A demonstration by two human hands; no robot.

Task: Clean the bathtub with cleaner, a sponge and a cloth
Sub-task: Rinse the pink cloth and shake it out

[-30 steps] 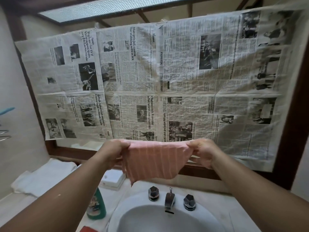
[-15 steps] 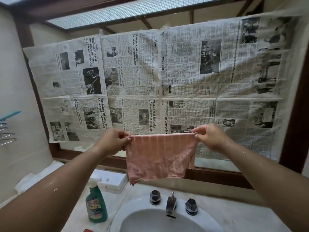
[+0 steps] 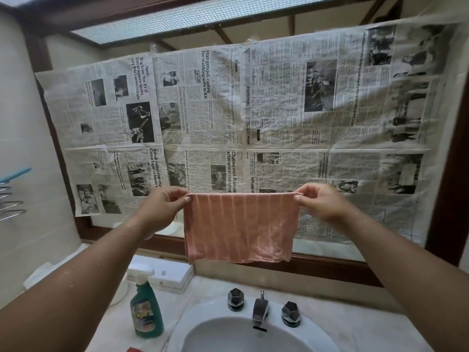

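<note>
- Now the left hand [image 3: 162,212] and the right hand [image 3: 322,201] are held apart. Each one pinches a top corner of the pink cloth [image 3: 241,229] with thumb and fingers.
- A second ago the cloth was bunched and saggy between the hands. Now its top edge is pulled straight and it hangs flat.
- The hands are a bit farther apart than before.
- The cloth is up in the air, above the sink [image 3: 200,331] and in front of the newspaper [image 3: 279,110].
- Both arms have little pale specks on them.
- Down below, the white sink sits in a pale counter [image 3: 355,323]. It has a metal tap [image 3: 260,311] with dark knobs [image 3: 235,298], one on each side.
- A green spray bottle [image 3: 146,308] with a white top stands on the counter, left of the sink. More of it shows now than before.
- A white box [image 3: 172,278] lies just behind the bottle, below a brown wooden frame [image 3: 330,269].
- Sheets of newspaper cover the space inside the frame.
- A wire rack [image 3: 10,204] sticks out from the left wall.
</note>
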